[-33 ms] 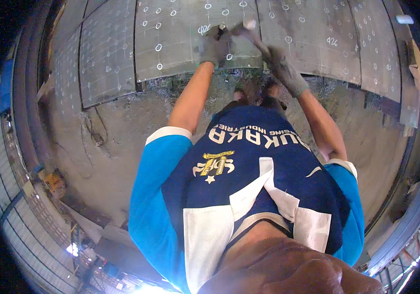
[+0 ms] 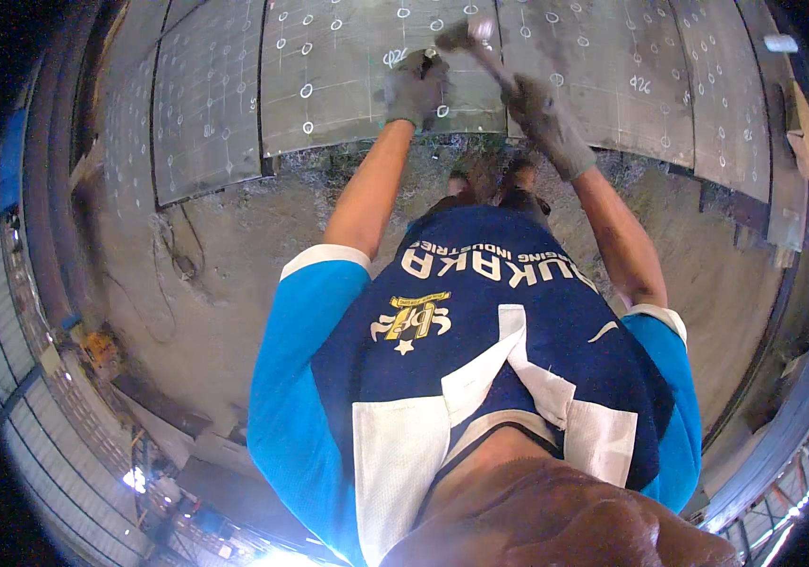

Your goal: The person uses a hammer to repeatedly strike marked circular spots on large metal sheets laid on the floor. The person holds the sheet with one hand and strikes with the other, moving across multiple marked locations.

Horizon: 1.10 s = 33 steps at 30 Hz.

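My gloved left hand [image 2: 414, 93] is closed round a short metal punch [image 2: 430, 54] over a grey steel plate [image 2: 352, 109]. Only the punch's bright top end shows; the fingers hide the rest. In my gloved right hand [image 2: 538, 115] is a hammer [image 2: 491, 64], gripped by its handle. The hammer's head sits just above and to the right of the punch's top, apart from it in the picture and somewhat blurred. White chalk circles and lines cover the plate around my hands.
More chalk-marked steel plates lie to the left [image 2: 206, 132] and right [image 2: 612, 104], with dark gaps between them. My feet are on the dusty floor [image 2: 263, 293] at the near edge. A cable [image 2: 182, 260] lies at left, and a white object [image 2: 781, 43] at far right.
The hammer's head has shifted slightly up and left in the picture, and my right hand has risen with it. My left hand stays in place with the punch.
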Available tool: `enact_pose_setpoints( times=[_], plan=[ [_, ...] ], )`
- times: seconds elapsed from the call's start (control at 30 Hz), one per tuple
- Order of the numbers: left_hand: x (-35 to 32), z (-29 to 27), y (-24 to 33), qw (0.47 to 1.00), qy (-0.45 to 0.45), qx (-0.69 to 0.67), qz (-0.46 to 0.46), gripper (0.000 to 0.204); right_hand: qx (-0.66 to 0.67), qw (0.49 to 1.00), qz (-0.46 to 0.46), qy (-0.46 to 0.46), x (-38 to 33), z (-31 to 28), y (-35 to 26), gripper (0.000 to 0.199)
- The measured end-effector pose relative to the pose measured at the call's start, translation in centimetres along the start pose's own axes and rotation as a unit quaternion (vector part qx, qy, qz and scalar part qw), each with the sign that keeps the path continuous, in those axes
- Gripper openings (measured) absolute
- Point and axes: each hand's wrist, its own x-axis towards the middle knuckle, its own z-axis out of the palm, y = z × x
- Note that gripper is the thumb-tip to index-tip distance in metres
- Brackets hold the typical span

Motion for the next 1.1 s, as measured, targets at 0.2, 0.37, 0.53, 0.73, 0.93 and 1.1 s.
enact_pose_setpoints(
  times=[0.2, 0.37, 0.53, 0.73, 0.93, 1.1],
  plan=[
    [-0.5, -0.8, 1.7, 0.998, -0.038, -0.045, -0.003, 0.039, 0.203, 0.964, -0.075, 0.153, 8.3, -2.0, 0.5, 0.023],
    [0.3, 0.2, -1.7, 0.996, -0.030, -0.081, 0.014, 0.032, 0.012, 0.992, -0.104, 0.071, 6.4, 2.1, 3.6, 0.025],
    [-0.8, 0.3, -0.2, 0.996, -0.077, -0.027, 0.029, 0.054, 0.107, 0.994, 0.002, 0.000, 1.0, 6.0, 10.1, 0.031],
    [-0.5, -0.6, -2.5, 0.991, 0.039, -0.131, 0.005, 0.036, 0.204, 0.973, 0.090, -0.052, -1.1, 3.9, 4.4, 0.024],
    [-3.0, -4.3, 0.5, 0.927, 0.151, -0.328, -0.105, 0.029, 0.055, 0.998, -0.009, -0.034, -3.4, 4.0, 6.6, 0.014],
    [-7.0, -8.7, -1.1, 0.871, 0.280, -0.371, -0.161, 0.022, -0.018, 0.994, -0.032, -0.104, -3.5, 6.6, 11.1, 0.036]
  ],
)
